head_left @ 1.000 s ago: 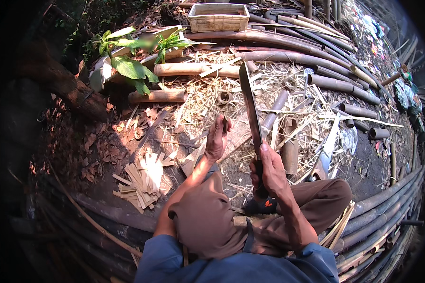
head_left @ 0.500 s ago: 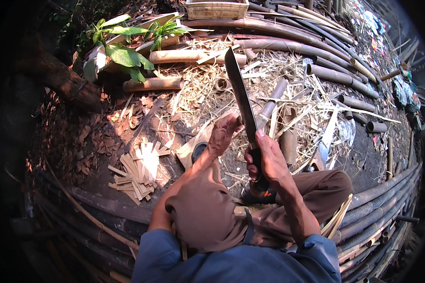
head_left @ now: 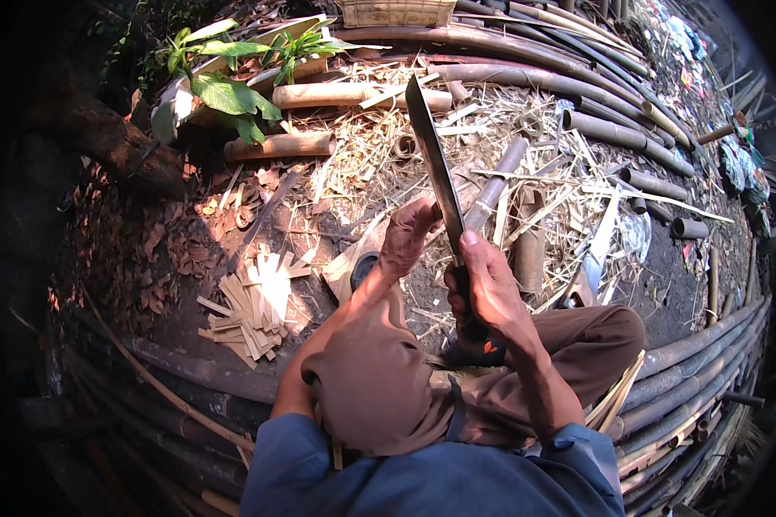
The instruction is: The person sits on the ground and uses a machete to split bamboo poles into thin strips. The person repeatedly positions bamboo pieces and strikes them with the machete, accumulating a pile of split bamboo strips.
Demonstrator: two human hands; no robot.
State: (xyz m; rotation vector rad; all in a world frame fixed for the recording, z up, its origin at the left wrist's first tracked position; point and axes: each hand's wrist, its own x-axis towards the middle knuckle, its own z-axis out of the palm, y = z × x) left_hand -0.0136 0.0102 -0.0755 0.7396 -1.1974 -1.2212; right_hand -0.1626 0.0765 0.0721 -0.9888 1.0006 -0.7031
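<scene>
straw-littered ground [head_left: 362, 164] lies beyond a machete [head_left: 436, 172] gripped by the right hand [head_left: 489, 284].

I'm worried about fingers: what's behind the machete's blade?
Pale shavings show on both sides of the machete; directly behind is covered, possibly including part of the left hand.

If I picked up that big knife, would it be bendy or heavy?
The big knife is probably stiff: its blade sticks out from the right hand without drooping. It may feel heavy toward the tip, since the blade looks long and broad beside its dark handle.
</scene>
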